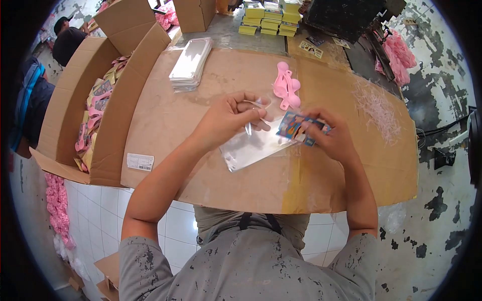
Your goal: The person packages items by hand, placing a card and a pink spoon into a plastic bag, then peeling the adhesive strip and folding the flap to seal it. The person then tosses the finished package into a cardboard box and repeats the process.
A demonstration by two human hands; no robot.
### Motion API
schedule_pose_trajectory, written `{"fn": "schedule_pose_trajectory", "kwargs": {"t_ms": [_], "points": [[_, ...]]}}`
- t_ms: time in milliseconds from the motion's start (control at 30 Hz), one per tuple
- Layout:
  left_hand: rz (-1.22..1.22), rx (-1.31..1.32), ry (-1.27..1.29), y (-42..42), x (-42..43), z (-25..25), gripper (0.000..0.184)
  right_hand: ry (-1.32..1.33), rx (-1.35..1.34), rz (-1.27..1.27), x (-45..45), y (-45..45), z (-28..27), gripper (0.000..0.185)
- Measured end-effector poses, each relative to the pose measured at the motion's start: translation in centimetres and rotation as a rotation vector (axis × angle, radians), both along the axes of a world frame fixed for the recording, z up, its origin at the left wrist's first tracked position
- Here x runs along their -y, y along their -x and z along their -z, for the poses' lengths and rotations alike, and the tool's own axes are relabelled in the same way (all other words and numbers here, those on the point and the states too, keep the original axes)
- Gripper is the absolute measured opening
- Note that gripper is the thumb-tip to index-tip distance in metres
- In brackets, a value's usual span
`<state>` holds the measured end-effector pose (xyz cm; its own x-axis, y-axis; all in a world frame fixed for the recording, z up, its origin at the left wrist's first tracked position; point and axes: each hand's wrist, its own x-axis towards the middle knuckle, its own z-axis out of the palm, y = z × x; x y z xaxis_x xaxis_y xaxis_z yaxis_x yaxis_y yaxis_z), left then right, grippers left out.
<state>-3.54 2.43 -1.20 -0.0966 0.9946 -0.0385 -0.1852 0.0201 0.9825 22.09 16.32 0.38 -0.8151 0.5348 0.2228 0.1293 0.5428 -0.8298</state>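
My left hand [233, 118] is closed, thumb and fingers pinching the thin clear edge of a plastic bag. Below it the clear plastic bag [251, 153] lies slanted on the cardboard tabletop [196, 190]. Whether that is one bag or a few in layers I cannot tell. A small printed card [293, 128], mostly blue with colourful pictures, is gripped between thumb and fingers of my right hand [331, 135], close to the bag's upper right side. Just beyond both hands rest pink plastic scoops [287, 88], bunched together.
A stack of clear bags [192, 65] sits behind my left hand. At left, an open carton [108, 140] holds packed scoops and cards. Yellow-edged card stacks [268, 17] stand at the back. Pale plastic strips [379, 110] lie at right. A person [70, 40] is at far left.
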Motion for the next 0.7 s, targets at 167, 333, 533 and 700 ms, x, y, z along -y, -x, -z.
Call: {"fn": "schedule_pose_trajectory", "kwargs": {"t_ms": [167, 333, 533, 700], "points": [[0.048, -0.043, 0.008, -1.7, -0.1, 0.6, 0.039, 0.101, -0.208, 0.173, -0.2, 0.6, -0.8, 0.024], [0.056, -0.068, 0.015, -2.0, -0.3, 1.4, 0.037, -0.075, -0.136, 0.101, -0.9, 0.0, -0.7, 0.022], [0.154, -0.186, -0.045, -3.0, 0.1, 1.6, 0.035, -0.205, -0.071, -0.074, 0.5, 1.4, -0.8, 0.022], [0.068, -0.141, -0.098, -3.6, 0.1, 2.2, 0.034, 0.200, -0.151, 0.114, 0.5, 1.2, 0.4, 0.021]]}}
